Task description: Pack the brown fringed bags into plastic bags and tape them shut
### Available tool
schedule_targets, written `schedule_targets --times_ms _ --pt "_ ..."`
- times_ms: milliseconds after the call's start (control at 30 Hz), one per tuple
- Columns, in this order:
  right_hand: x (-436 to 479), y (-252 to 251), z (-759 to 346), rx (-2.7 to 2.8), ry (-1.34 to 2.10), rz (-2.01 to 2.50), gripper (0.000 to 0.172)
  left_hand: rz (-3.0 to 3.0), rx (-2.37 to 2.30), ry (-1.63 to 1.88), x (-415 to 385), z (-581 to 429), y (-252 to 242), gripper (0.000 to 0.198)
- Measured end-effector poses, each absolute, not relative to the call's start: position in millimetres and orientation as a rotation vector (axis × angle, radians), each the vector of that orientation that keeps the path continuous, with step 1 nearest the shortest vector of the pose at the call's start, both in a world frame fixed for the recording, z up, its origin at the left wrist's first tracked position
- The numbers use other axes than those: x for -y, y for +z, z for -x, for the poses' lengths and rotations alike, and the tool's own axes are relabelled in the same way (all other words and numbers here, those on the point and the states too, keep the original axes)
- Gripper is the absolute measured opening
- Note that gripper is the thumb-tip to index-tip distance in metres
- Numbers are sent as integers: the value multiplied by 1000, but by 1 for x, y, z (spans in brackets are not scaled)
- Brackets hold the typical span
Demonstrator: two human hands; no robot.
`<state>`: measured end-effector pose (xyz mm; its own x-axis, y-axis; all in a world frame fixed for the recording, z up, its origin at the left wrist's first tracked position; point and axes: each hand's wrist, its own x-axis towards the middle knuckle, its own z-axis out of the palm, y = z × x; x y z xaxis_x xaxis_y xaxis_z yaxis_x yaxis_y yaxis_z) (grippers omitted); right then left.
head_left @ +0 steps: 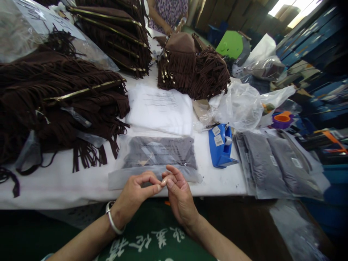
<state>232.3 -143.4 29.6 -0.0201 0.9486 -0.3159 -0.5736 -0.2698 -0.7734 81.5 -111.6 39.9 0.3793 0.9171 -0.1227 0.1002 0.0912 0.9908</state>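
My left hand (138, 189), with a bangle (110, 216) on its wrist, pinches thumb and forefinger together at the fingertips of my right hand (181, 195). On the right hand, thumb and forefinger also meet, while the other fingers stay half raised. Whatever lies between the fingertips, if anything, is too small to make out. Just beyond both hands, a frosted plastic bag (174, 152) with a dark folded item inside lies flat on the white-covered table (89, 185). A blue tape dispenser (216, 146) stands to the right of this bag.
Fringed brown bags (62, 87) are heaped at left, with more fringed bags (190, 65) at the back. White printed plastic bags (160, 110) lie behind the packed one. Packed grey bags (269, 163) rest at right. Across the table is another person (170, 16).
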Motion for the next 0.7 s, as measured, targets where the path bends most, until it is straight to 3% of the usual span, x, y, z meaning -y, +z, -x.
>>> schedule_targets --times_ms 333,533,700 --pt "141 31 -231 738 1524 1022 15 -1883 -1125 951 109 -83 57 15" --pt "141 35 -232 776 1576 976 10 -1722 -1097 738 97 -69 57 18" --pt "141 35 -240 886 1597 1073 14 -2042 -1261 853 83 -47 61 12"
